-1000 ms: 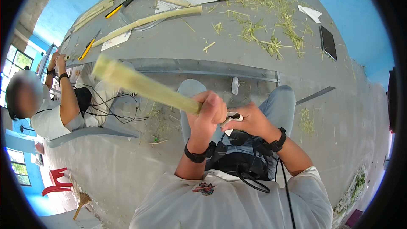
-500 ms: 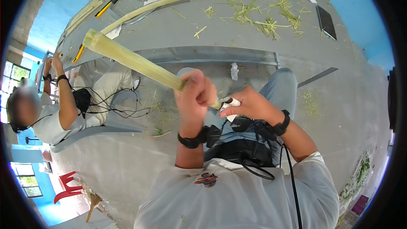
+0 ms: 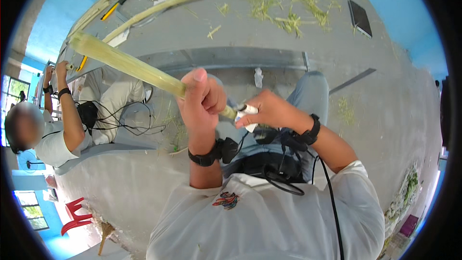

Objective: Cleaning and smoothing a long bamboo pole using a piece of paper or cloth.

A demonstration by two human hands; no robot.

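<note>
Stalk (image 3: 130,65) in left hand (image 3: 201,98), table edge (image 3: 250,49) ahead, floor (image 3: 380,130) at right.

The left hand (image 3: 202,100) is closed around a long pale green stalk (image 3: 130,69), which points toward the upper left. At the near end of this stalk, the right hand (image 3: 272,109) pinches a small white piece (image 3: 247,115); whether it wraps the stalk, I cannot tell. Beyond, on the grey table (image 3: 159,36), there lie green shavings (image 3: 290,23), a yellow cutter (image 3: 109,12) and a dark flat device (image 3: 360,18). At the left side sits another person (image 3: 62,140).
</note>
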